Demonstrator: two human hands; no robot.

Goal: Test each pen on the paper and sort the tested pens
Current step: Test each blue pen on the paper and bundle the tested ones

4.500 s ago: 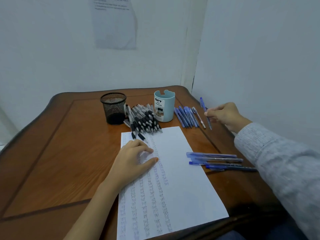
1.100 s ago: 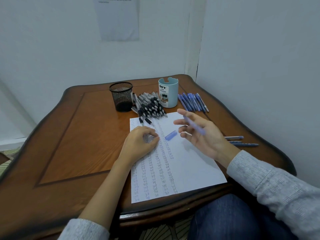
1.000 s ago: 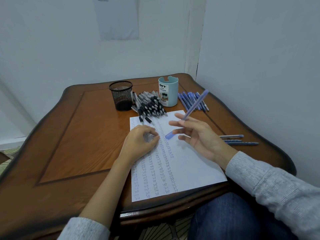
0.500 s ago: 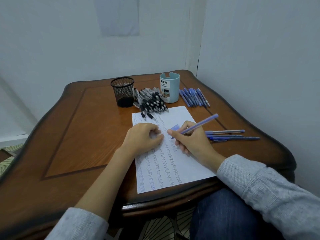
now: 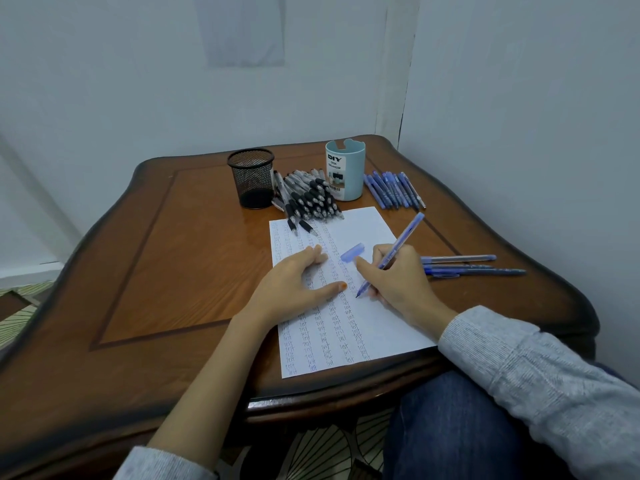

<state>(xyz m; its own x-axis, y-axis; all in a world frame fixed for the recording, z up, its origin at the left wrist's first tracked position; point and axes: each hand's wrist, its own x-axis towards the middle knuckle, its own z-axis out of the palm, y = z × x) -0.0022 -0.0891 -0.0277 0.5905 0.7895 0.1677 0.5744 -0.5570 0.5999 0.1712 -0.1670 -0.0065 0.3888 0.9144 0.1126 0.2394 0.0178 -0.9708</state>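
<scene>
Wooden table (image 5: 173, 271): paper (image 5: 363, 230), pinned by spread left hand (image 5: 294, 289), is largely marked; blue pen (image 5: 403, 240) is pinched in right hand (image 5: 398, 285); sorting judged unfinished.

1. Light-blue cup (image 5: 345, 171), standing on the counter (image 5: 173, 271). White label (image 5: 334, 174) on its front face:
   - headed "DIY" in bold black capitals
   - beneath, two small lines that appear to read "DESK ORGANIZER"
   - a small product picture lower down
   - a barcode at the foot, digits too small to read

2. Paper (image 5: 388, 327). Columns of blue handwritten marks run down its left and middle parts. No single character can be made out.

3. Sheet on the wall (image 5: 242, 29). Blurred, nothing legible.

4. Black pens (image 5: 311, 199), blue pens (image 5: 393, 190), held blue pen (image 5: 401, 245). No barrel print readable.
</scene>
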